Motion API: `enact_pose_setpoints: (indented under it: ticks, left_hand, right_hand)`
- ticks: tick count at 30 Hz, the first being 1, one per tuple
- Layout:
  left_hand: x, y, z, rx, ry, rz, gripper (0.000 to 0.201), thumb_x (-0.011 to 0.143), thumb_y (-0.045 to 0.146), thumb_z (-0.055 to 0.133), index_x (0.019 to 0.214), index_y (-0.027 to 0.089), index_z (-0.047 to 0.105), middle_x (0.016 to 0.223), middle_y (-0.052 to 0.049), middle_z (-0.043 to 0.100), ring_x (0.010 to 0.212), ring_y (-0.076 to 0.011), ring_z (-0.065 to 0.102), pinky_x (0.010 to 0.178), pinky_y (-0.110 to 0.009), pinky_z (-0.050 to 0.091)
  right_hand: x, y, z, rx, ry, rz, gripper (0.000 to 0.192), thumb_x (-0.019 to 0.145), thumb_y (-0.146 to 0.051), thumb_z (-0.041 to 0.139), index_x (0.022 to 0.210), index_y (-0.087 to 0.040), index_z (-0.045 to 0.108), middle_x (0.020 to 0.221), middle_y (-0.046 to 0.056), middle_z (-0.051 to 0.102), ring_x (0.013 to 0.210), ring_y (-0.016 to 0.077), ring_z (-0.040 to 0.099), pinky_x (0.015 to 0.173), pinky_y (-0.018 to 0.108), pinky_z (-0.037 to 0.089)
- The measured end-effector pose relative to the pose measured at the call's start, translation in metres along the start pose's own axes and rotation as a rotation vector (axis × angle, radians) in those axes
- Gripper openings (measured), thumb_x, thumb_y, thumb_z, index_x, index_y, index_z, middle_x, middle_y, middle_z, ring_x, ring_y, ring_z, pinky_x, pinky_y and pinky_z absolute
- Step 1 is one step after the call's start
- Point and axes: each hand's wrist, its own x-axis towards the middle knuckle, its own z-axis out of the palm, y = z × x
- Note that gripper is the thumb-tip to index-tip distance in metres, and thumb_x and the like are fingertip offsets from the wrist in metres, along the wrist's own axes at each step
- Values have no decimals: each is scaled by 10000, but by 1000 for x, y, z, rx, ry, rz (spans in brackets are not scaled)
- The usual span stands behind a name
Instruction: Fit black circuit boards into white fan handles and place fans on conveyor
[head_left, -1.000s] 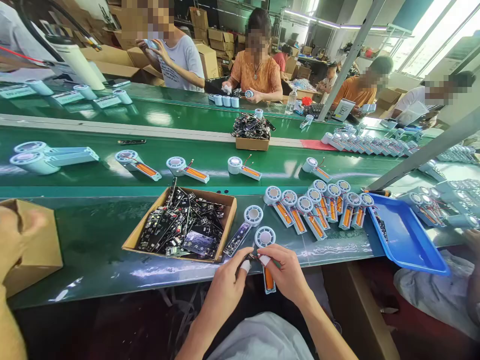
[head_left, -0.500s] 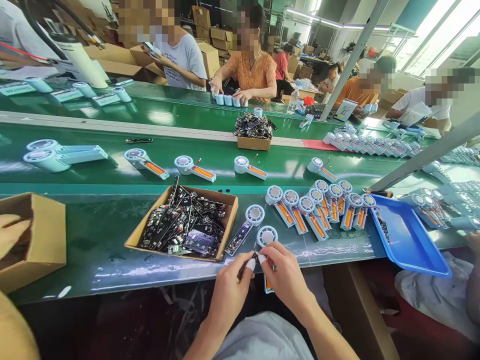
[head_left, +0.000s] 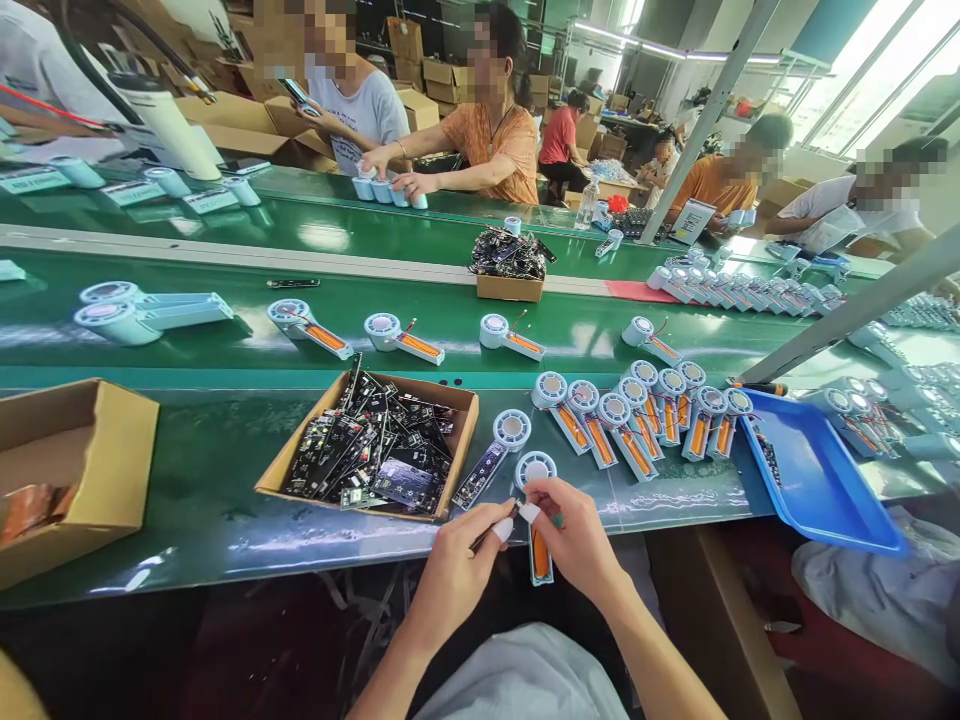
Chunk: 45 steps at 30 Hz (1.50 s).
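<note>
My left hand (head_left: 466, 545) is closed on a narrow dark circuit board (head_left: 480, 541), seen almost edge-on and mostly covered by the fingers. Close against it, my right hand (head_left: 574, 532) pinches at the board's end; what lies between those fingertips is too small to make out. White covers wrap some fingertips. Under my right hand, at the table's edge, lies a light blue handheld fan (head_left: 535, 468), its handle holding an orange battery. Beside it sits another fan (head_left: 512, 430) with a dark board on its handle.
A carton of circuit boards (head_left: 375, 450) stands left of my hands. Several opened fans (head_left: 615, 410) cluster to the right, beside a blue tray (head_left: 832, 490). Another carton (head_left: 112, 470) is at far left. More fans (head_left: 405, 335) line the green belt (head_left: 217, 365). Co-workers sit opposite.
My hands stay together, the left turned slightly and the fan's orange battery now more exposed. Belt fans have shifted right. At far left, a co-worker's arm has withdrawn from the carton. Opposite, a person slides light blue parts left.
</note>
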Motion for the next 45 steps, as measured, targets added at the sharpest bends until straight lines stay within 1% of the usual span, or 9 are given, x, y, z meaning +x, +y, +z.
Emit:
enact_pose_setpoints:
  ticks: [5, 14, 17, 23, 25, 29, 35, 41, 45]
  left_hand:
    - [7, -5, -4, -97, -66, -10, 278, 944, 272, 528, 1081, 211, 763, 904, -53, 753, 668, -148, 668, 616, -230, 570]
    - [-1, 14, 5, -69, -55, -76, 331, 965, 311, 469, 1144, 220, 732, 1121, -96, 756, 1032, -244, 696, 921, -348, 544]
    - [-8, 21, 9, -122, -86, -185, 373, 985, 344, 413, 1231, 239, 673, 1138, -87, 752, 1089, -250, 678, 954, -370, 525]
    - [11, 6, 28, -139, -114, -353, 306, 800, 273, 586, 1076, 167, 667, 932, -84, 759, 715, -214, 666, 692, -329, 533]
    - [17, 5, 33, -167, -174, -359, 287, 739, 234, 617, 1012, 173, 683, 960, -82, 755, 747, -214, 658, 724, -332, 521]
    - [19, 7, 44, -591, -268, -404, 319, 701, 198, 583, 1007, 181, 675, 1019, -71, 740, 975, -239, 664, 884, -340, 503]
    - [10, -3, 59, -770, -67, -463, 384, 784, 214, 523, 1159, 191, 606, 1099, -54, 691, 1088, -244, 617, 976, -362, 460]
    - [8, -1, 54, -577, -86, -358, 396, 822, 304, 585, 1197, 183, 549, 1119, -64, 663, 1046, -240, 608, 960, -352, 455]
    - [9, 3, 47, -500, -65, -315, 425, 833, 343, 595, 1209, 160, 522, 1132, -88, 655, 1057, -238, 617, 958, -352, 458]
  right_hand:
    - [3, -1, -6, 91, -73, -30, 211, 911, -139, 551, 961, -205, 745, 955, 60, 702, 868, 181, 660, 773, 273, 497]
    - [-3, -6, -12, 53, -39, 133, 284, 966, -345, 533, 907, -182, 759, 736, 24, 579, 671, 147, 536, 611, 249, 421]
    - [-9, -3, -22, 257, -100, 314, 304, 936, -444, 586, 989, -176, 720, 670, -10, 567, 587, 123, 485, 549, 232, 396]
    - [-12, 6, -24, 724, -92, 438, 235, 820, -400, 687, 870, -172, 668, 708, -10, 597, 590, 101, 491, 549, 204, 399]
    - [-15, 6, -19, 815, -126, 439, 195, 817, -369, 670, 842, -177, 654, 642, -31, 560, 523, 87, 453, 499, 193, 366]
    - [-23, 7, -11, 932, -133, 341, 186, 810, -361, 689, 824, -182, 638, 606, -41, 532, 495, 89, 451, 497, 204, 388]
    - [-29, 14, -16, 944, 57, 267, 219, 773, -309, 779, 895, -202, 633, 747, -15, 603, 617, 104, 520, 596, 215, 442]
    - [-27, 14, -18, 982, 93, 381, 290, 745, -361, 783, 930, -205, 623, 713, -29, 551, 565, 98, 463, 529, 211, 404]
    - [-25, 12, -20, 821, 87, 347, 278, 741, -336, 770, 925, -201, 612, 801, 5, 596, 637, 117, 494, 557, 218, 424]
